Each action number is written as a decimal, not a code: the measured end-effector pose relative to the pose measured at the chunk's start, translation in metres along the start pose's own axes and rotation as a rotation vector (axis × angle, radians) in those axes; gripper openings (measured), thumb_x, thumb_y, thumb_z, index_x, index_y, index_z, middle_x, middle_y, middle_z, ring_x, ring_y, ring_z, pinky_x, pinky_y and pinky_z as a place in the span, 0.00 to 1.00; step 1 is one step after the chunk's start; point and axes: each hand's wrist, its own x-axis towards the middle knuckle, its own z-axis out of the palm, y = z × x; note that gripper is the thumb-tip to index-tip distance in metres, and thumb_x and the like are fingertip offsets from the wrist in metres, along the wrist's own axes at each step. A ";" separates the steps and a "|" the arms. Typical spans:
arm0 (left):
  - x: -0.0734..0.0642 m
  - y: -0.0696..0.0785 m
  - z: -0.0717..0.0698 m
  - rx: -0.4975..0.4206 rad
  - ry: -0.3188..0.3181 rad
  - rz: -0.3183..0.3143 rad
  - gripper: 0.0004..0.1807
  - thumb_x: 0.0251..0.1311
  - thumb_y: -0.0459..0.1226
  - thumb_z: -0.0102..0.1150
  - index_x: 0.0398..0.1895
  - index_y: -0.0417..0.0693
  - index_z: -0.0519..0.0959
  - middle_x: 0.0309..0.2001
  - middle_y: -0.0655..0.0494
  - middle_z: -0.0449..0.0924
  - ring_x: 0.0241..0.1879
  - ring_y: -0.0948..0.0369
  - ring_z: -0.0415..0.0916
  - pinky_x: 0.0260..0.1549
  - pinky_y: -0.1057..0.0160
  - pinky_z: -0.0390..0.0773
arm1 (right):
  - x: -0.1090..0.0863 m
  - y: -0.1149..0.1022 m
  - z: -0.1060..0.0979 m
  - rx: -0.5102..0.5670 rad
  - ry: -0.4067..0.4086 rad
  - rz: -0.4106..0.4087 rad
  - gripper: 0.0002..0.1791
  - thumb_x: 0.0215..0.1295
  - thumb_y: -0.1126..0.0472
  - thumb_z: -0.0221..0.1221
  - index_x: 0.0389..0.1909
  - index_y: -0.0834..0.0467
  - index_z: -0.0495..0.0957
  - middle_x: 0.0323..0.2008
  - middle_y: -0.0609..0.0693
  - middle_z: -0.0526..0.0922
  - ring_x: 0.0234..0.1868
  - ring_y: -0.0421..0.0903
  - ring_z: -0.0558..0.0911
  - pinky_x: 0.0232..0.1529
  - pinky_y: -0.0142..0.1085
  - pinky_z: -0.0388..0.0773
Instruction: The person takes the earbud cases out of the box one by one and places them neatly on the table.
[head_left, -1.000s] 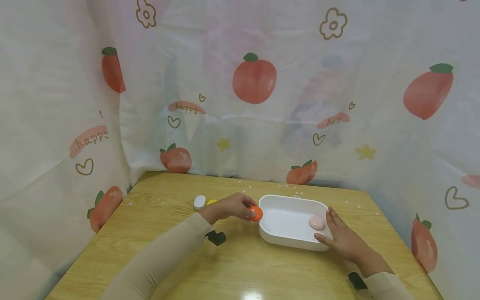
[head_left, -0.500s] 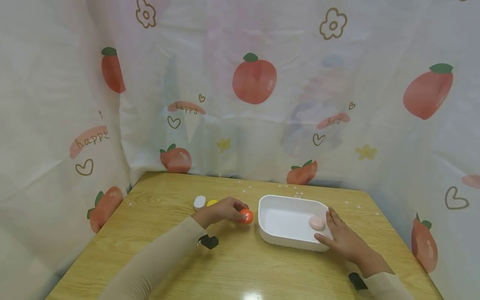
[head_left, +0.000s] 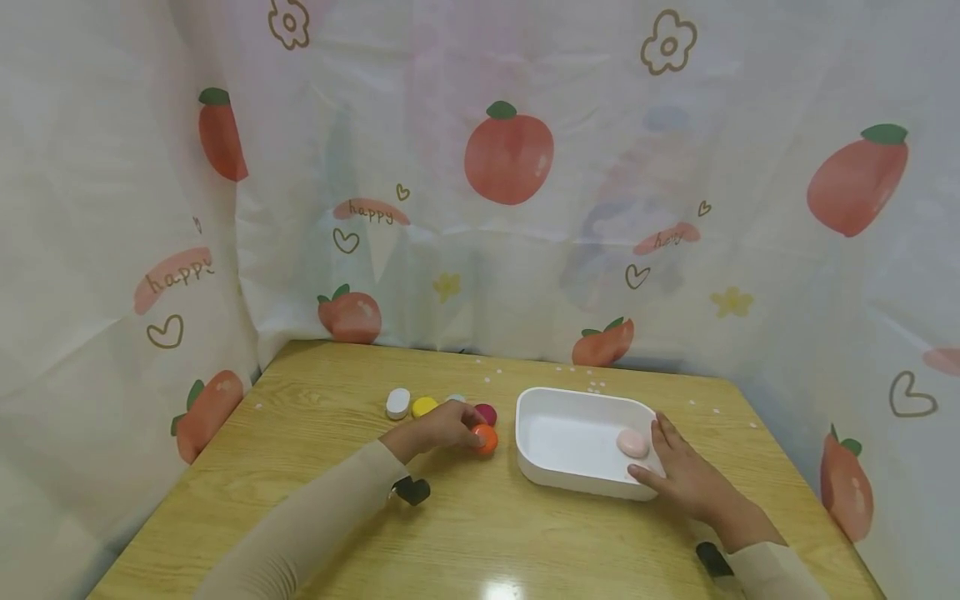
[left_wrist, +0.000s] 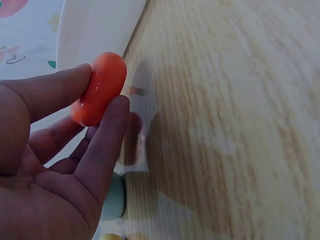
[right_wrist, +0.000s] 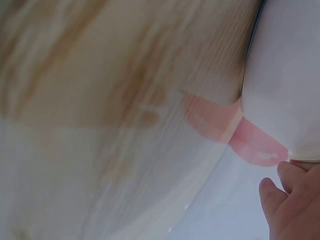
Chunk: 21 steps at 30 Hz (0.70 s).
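My left hand [head_left: 444,427] pinches a glossy orange rounded disc [head_left: 484,439] between thumb and fingers, left of a white plastic box [head_left: 585,486]. In the left wrist view the orange disc [left_wrist: 103,87] is tilted on edge, just above the wooden table. A pale pink rounded piece [head_left: 633,443] lies inside the box, towards its right end. My right hand [head_left: 693,475] rests on the box's right end, fingers fairly straight along the wall and thumb at the near rim. Its fingertips [right_wrist: 289,172] touch the box [right_wrist: 290,75] in the right wrist view.
Behind my left hand, a white oval piece [head_left: 398,403], a yellow disc [head_left: 424,407], a pale green piece [head_left: 456,399] and a dark red disc [head_left: 487,413] form a row. White specks dot the back of the table [head_left: 480,542]. A fruit-printed curtain [head_left: 510,275] surrounds it.
My left hand has drawn the orange disc left, away from the box's left edge, and slightly lower. The dark red disc now shows behind it. My right hand and the box stay put.
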 end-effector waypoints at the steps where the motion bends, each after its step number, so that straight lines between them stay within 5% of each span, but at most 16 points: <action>1: 0.000 -0.001 0.000 0.013 0.006 0.004 0.15 0.54 0.28 0.69 0.45 0.39 0.81 0.39 0.52 0.78 0.38 0.58 0.76 0.38 0.62 0.81 | 0.000 0.000 0.000 0.000 0.000 0.000 0.53 0.68 0.39 0.54 0.70 0.78 0.43 0.74 0.70 0.39 0.71 0.70 0.47 0.63 0.66 0.54; 10: -0.003 -0.005 0.004 0.130 0.042 0.029 0.17 0.51 0.34 0.73 0.45 0.44 0.82 0.39 0.57 0.78 0.40 0.58 0.72 0.44 0.59 0.76 | 0.001 0.000 0.000 -0.013 0.000 0.009 0.53 0.68 0.38 0.53 0.71 0.77 0.44 0.74 0.70 0.40 0.71 0.70 0.47 0.63 0.65 0.54; 21: -0.005 -0.006 0.009 0.211 0.065 0.014 0.17 0.51 0.39 0.74 0.44 0.46 0.82 0.35 0.58 0.77 0.37 0.59 0.73 0.38 0.61 0.76 | 0.000 -0.001 -0.001 -0.004 -0.001 0.007 0.53 0.68 0.38 0.53 0.71 0.77 0.44 0.74 0.70 0.40 0.71 0.70 0.47 0.63 0.66 0.54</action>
